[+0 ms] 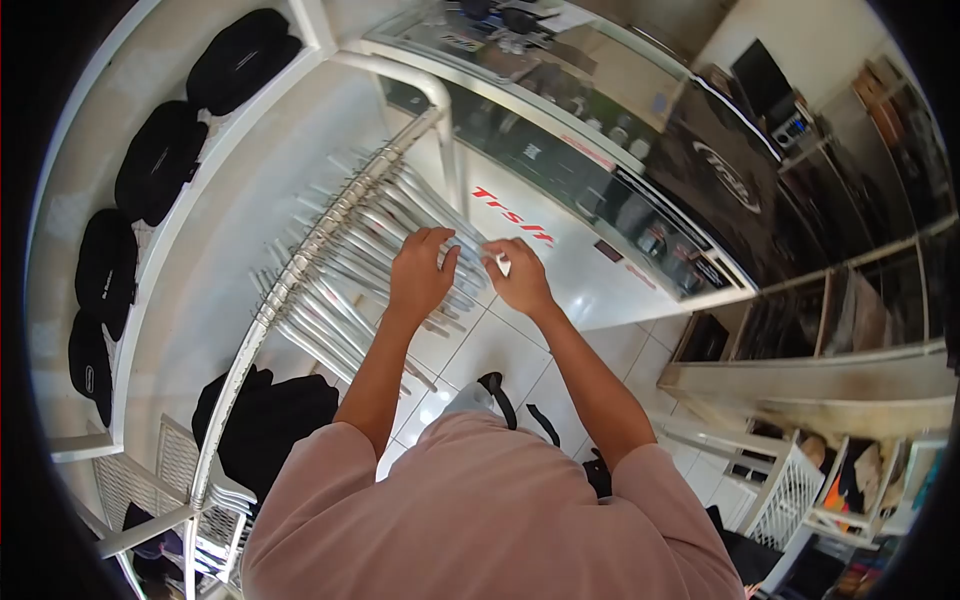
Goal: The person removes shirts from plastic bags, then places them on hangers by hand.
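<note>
Head view, looking steeply down. Both bare arms reach forward from a pink shirt (480, 510) toward a rack of metal prongs (340, 270) in the middle of the frame. The prongs stick out in a dense row from a slanting rail (290, 275) that runs from upper centre to lower left.

Left hand (420, 272): palm down, laid on the outer ends of the prongs, fingers bent over them. Touching for certain; cannot tell whether it grips one.

Right hand (520, 278): just right of the left hand, near it but apart. Thumb and fingers pinched shut on a small white piece (500, 263) at the tips of the prongs. Too small to tell what it is, or whether it sits on a prong.

Surroundings:
- Upper left: four black bags (158, 160) lined up on a white shelf (215, 150).
- Lower left, under the rail: a black garment (265, 420), bunched.
- Upper right: a glass counter (560, 150) with dark goods inside; red lettering (512, 228) on the white panel below it.
- Under the arms: white tiled floor (490, 345).
- Lower right: white baskets (790, 490) with mixed items.
</note>
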`<action>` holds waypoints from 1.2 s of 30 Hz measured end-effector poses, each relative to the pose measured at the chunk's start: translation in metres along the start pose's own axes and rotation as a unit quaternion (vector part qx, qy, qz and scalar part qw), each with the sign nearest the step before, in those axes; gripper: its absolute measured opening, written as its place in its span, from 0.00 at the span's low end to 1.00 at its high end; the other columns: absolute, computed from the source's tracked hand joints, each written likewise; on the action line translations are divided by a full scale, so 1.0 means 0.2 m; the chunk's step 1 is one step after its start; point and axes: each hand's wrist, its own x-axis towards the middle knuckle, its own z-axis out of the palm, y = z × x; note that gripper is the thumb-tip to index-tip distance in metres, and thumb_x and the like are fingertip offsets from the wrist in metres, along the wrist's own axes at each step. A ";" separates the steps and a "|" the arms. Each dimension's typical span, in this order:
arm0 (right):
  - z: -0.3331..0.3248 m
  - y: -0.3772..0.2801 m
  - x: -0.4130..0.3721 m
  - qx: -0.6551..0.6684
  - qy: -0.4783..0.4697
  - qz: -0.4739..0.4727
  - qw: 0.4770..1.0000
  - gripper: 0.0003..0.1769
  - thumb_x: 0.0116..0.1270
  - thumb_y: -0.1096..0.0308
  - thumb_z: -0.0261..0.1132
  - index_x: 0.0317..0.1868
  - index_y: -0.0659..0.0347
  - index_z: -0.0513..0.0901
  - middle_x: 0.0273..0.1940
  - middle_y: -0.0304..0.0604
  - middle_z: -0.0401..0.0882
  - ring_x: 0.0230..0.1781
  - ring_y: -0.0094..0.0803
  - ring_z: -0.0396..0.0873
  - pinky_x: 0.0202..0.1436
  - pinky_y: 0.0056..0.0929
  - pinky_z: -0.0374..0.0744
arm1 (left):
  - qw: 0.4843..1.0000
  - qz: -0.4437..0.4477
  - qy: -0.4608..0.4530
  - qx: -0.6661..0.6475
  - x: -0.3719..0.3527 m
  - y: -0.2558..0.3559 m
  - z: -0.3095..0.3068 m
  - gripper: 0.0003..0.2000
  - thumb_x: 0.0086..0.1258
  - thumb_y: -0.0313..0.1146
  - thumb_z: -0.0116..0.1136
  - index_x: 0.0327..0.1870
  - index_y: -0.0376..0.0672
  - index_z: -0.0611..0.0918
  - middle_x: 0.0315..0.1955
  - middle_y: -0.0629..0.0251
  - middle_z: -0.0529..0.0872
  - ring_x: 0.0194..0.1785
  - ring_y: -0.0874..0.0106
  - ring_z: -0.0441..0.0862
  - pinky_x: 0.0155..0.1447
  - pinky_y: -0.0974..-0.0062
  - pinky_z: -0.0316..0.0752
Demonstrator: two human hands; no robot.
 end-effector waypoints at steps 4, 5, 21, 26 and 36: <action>0.22 0.11 0.30 -0.041 -0.011 -0.019 0.999 0.20 0.76 0.59 0.68 0.63 0.58 0.84 0.57 0.53 0.86 0.61 0.52 0.83 0.65 0.48 0.80 | 1.000 -0.015 0.003 -0.011 0.08 -0.06 -0.03 0.13 0.71 0.32 0.70 0.54 0.41 0.87 0.52 0.52 0.89 0.57 0.49 0.86 0.59 0.55 0.83; 0.27 0.15 0.35 -0.055 -0.009 -0.021 0.998 0.21 0.78 0.58 0.67 0.65 0.58 0.83 0.59 0.53 0.86 0.62 0.52 0.83 0.65 0.48 0.80 | 1.000 -0.022 0.004 -0.019 0.08 -0.06 -0.04 0.13 0.71 0.32 0.71 0.54 0.41 0.87 0.52 0.52 0.89 0.57 0.49 0.86 0.59 0.55 0.83; 0.00 -0.03 0.17 -0.111 0.068 0.006 0.991 0.15 0.85 0.58 0.57 0.60 0.57 0.82 0.49 0.54 0.81 0.43 0.59 0.85 0.47 0.54 0.83 | 0.996 -0.032 0.027 -0.078 0.07 0.03 0.00 0.15 0.73 0.31 0.69 0.58 0.42 0.86 0.52 0.52 0.88 0.56 0.49 0.86 0.58 0.55 0.82; -0.45 -0.09 -0.22 -0.095 0.121 0.049 0.987 0.15 0.80 0.57 0.65 0.56 0.58 0.86 0.48 0.52 0.84 0.36 0.53 0.85 0.41 0.48 0.83 | 0.992 0.066 0.083 -0.069 0.11 0.25 0.05 0.21 0.74 0.32 0.69 0.67 0.42 0.82 0.59 0.53 0.85 0.62 0.51 0.84 0.66 0.54 0.78; -1.10 -0.29 -1.57 -0.224 0.327 0.139 0.908 0.19 0.66 0.65 0.80 0.56 0.57 0.90 0.38 0.45 0.86 0.33 0.44 0.86 0.38 0.37 0.84 | 0.896 0.366 -0.228 -0.109 -0.23 1.02 0.49 0.18 0.65 0.29 0.72 0.55 0.41 0.85 0.44 0.54 0.89 0.52 0.51 0.85 0.59 0.53 0.77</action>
